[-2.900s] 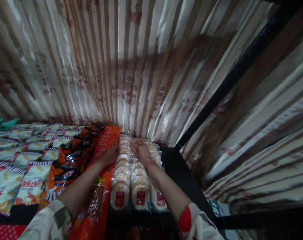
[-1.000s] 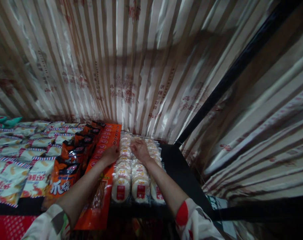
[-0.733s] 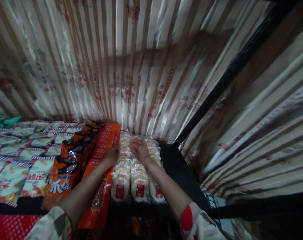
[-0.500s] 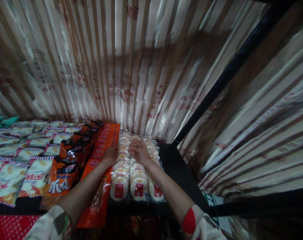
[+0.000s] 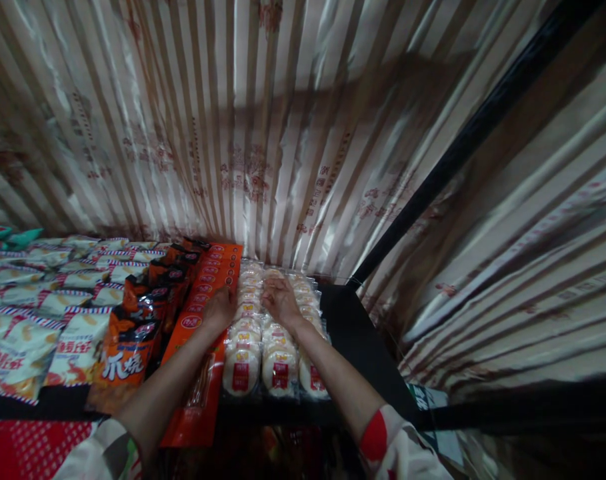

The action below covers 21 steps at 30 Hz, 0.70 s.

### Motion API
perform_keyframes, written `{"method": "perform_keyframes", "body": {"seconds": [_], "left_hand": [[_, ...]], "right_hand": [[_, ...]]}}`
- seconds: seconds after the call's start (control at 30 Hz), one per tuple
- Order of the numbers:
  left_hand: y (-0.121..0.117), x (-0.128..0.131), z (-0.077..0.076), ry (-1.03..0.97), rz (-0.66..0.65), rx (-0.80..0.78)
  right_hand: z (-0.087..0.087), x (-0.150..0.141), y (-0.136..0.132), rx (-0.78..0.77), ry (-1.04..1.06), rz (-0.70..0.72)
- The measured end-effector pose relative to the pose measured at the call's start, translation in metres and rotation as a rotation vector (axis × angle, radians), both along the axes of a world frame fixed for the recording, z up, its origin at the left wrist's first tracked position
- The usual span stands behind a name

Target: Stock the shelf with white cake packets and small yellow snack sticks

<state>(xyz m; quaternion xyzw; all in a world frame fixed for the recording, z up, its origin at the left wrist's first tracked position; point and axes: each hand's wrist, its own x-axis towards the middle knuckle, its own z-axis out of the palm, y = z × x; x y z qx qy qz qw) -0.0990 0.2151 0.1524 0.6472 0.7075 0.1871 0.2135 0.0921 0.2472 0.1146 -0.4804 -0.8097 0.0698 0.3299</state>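
Note:
Several columns of round, individually wrapped white rice crackers [image 5: 241, 373] with red labels stand on the black shelf. My left hand [image 5: 221, 307] rests at the left column's edge, over a long orange snack packet [image 5: 190, 377]. Its thumb side faces the crackers, and its other fingers are mostly hidden. Over the far part of the middle column lies my right hand [image 5: 281, 303], its fingers slightly bent and apart, touching or just above the wrappers. I see no cracker lifted in either hand.
Orange-and-black snack bags [image 5: 125, 357] and rows of white snack bags [image 5: 77, 347] fill the left. Behind hangs a striped, printed sheet [image 5: 253, 133]. A black diagonal pole [image 5: 447, 160] stands by the black shelf's [image 5: 350, 340] right end. Red dotted material [image 5: 33, 447] lies at lower left.
The view has shifted slightly, so the bags sit a little farther right. My right hand's fingers look a little more bent; both hands stay at the cracker columns.

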Motion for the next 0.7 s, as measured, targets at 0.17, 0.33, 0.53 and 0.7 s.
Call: {"method": "perform_keyframes", "body": {"seconds": [0.17,0.33,0.53,0.7], "left_hand": [[-0.006,-0.006,0.0,0.031,-0.034,-0.078],[-0.006,-0.01,-0.001,0.068,-0.101,-0.142],[-0.006,-0.014,-0.002,-0.038,-0.192,-0.126],[-0.003,-0.017,-0.012,-0.119,-0.244,-0.113]], "right_hand": [[0.0,-0.002,-0.001,0.012,0.005,-0.004],[0.002,-0.004,-0.003,0.013,0.018,-0.037],[0.002,-0.006,-0.004,-0.007,0.019,-0.06],[0.003,-0.007,-0.005,-0.009,0.015,-0.057]]}}
